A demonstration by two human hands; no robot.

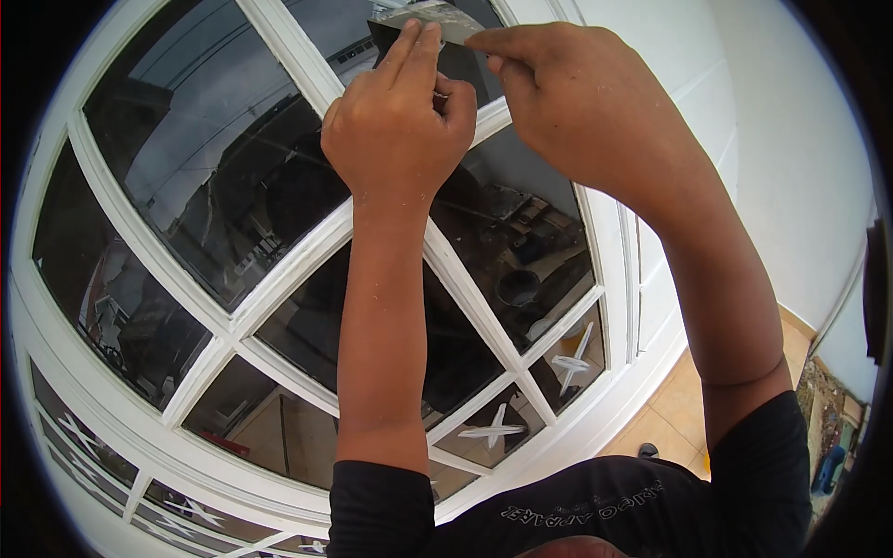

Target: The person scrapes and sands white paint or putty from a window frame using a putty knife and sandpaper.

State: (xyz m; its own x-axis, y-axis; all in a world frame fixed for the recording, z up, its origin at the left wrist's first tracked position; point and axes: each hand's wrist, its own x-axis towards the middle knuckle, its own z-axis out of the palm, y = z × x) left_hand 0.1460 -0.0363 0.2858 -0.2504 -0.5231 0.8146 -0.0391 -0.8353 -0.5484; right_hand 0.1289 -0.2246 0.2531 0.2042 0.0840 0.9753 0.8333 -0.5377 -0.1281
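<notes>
Window (293,270), one left hand (397,130), one right hand (581,102), at one pane (486,90)

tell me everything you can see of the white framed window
The white-framed window has white bars dividing dark, glossy, apparently glass panes that carry reflections. White crosses show at several small lower panes. The left hand and right hand are at its upper part; exact contact is unclear.

Upside-down txt (584,503) on blk shirt (670,530): "APPAREL", other wd unclear
</notes>
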